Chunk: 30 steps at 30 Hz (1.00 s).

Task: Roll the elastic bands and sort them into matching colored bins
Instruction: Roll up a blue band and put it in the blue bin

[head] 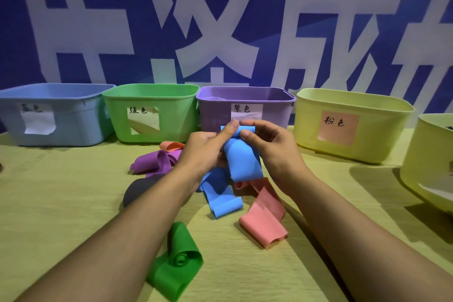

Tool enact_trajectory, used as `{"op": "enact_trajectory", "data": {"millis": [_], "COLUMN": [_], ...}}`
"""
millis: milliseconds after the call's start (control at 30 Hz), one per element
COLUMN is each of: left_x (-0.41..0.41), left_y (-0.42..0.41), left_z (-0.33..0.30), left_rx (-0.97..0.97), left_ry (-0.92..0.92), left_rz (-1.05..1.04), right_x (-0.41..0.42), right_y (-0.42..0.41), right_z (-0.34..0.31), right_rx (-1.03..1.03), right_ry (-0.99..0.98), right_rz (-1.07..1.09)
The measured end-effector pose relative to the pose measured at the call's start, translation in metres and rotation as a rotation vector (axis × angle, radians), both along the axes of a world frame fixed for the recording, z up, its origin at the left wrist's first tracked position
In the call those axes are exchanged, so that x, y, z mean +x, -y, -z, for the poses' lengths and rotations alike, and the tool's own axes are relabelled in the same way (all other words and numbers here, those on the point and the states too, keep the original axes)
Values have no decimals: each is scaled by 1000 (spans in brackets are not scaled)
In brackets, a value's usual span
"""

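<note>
Head view: both hands pinch blue band top, left hand and right hand close together; long axis runs twelve-to-six, tail on tabletop. Blue bin at ten o'clock, nearer left.

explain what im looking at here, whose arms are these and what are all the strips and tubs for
There is no machine here. A person wears a camera on the head, so this single picture looks forward and down at their own two bare arms.

The left hand and right hand both pinch the top of a blue band, starting to roll it.

On the table lie more stretchy bands: a green band partly rolled, a pink band, a purple band and a dark one.

Behind stand labelled tubs: a blue bin, green bin, purple bin and yellow bin with a pink label. Each rolled band goes into its colour's tub.
</note>
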State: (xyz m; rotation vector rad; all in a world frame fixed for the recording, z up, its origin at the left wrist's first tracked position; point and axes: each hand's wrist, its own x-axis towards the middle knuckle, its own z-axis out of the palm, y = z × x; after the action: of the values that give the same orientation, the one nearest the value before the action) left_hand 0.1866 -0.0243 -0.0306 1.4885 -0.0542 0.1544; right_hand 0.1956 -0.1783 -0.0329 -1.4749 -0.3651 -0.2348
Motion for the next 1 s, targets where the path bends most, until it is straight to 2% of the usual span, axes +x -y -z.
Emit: {"op": "enact_trajectory", "data": {"millis": [333,533,633,767,1000], "left_x": [-1,-2,-3,-2,0], "left_y": [0,-1,0,-1,-2], "left_z": [-1,-3,-2,-1,3], "left_rx": [-55,-25,22,71,101], "left_ry": [5,53,84,108,123], "left_rz": [-6,18,44,86,84], "right_x": [2,2,-3,-7,-7], "right_y": [0,0,0,-1,0], "right_z": [3,2,-2,-3,-4], "right_rx": [-30,37,29,-125,-145], "right_ry": [25,-47,-111,-117,-80], "right_rz": [-16,-67,0,145,146]}}
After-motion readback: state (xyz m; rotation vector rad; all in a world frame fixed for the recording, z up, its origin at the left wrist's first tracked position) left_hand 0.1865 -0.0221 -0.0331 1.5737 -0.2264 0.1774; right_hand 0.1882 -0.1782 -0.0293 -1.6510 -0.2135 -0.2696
